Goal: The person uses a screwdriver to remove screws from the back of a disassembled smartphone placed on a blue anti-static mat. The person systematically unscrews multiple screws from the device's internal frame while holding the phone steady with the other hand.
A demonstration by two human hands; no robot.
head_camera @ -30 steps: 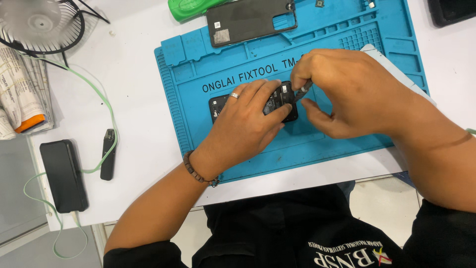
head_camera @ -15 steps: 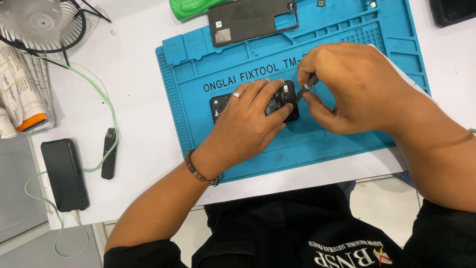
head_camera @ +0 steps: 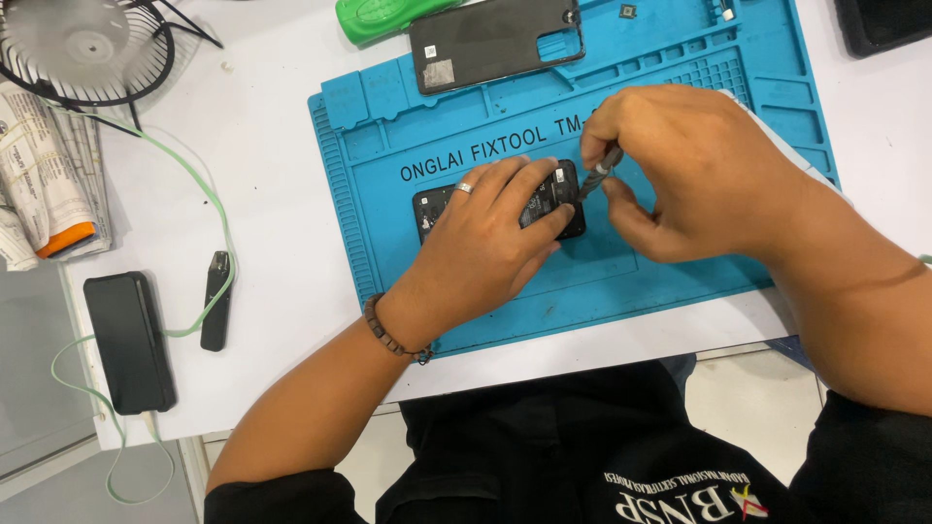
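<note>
Right hand (head_camera: 694, 175) fingers pinched narrow around a thin metal tool (head_camera: 602, 167), tip angled down onto the top right corner of the opened phone (head_camera: 544, 199). Can't tell if the tip is a screwdriver bit or tweezers; too small. Left hand (head_camera: 485, 247) lies flat over the phone, fingers spread and pressing it down, ring on one finger, bead bracelet (head_camera: 390, 335) at the wrist. Phone lies face down, back off, insides showing, in the middle of the blue repair mat (head_camera: 680, 281), mostly covered by the left hand.

To do this step well, I'd judge: keep the left hand pressing firmly so the phone doesn't slide on the mat, hold the tool steep and steady on the corner part, use light force, and keep any small loose part over the mat trays.

Further out: dark phone back cover (head_camera: 495, 39) at the mat's top edge, green tool handle (head_camera: 383, 15) just beside it. White tabletop (head_camera: 262, 194) under everything. At far left, a small fan (head_camera: 83, 49), folded papers (head_camera: 44, 175), a black phone (head_camera: 128, 342) on a pale green cable (head_camera: 209, 209), and a small black stick-shaped device (head_camera: 216, 312) near it.
</note>
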